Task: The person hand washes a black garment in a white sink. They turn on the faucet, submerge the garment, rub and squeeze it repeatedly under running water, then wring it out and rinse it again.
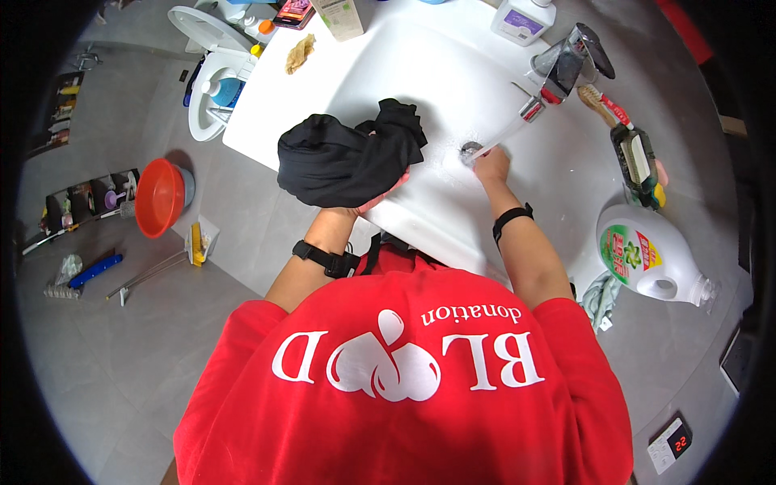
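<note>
My left hand (pixel 394 191) holds a bunched black garment (pixel 343 162) above the front left of the white sink (pixel 388 73). Most of the fingers are hidden under the cloth. Down in the basin, my right hand (pixel 491 166) is closed beside the dark round drain (pixel 470 150), its fingertips at the drain's edge. Whatever those fingers pinch, if anything, is too small to make out. From the chrome faucet (pixel 559 74) a stream of water runs down by the right hand, splashing around the drain.
A crumpled tan cloth (pixel 300 53) and a carton (pixel 339 18) lie along the sink's left counter. A white bottle (pixel 524 19) stands behind the basin. Right of it are a brush (pixel 596 105) and a large white detergent jug (pixel 651 252). An orange basin (pixel 158 198) hangs left, near the toilet (pixel 212 97).
</note>
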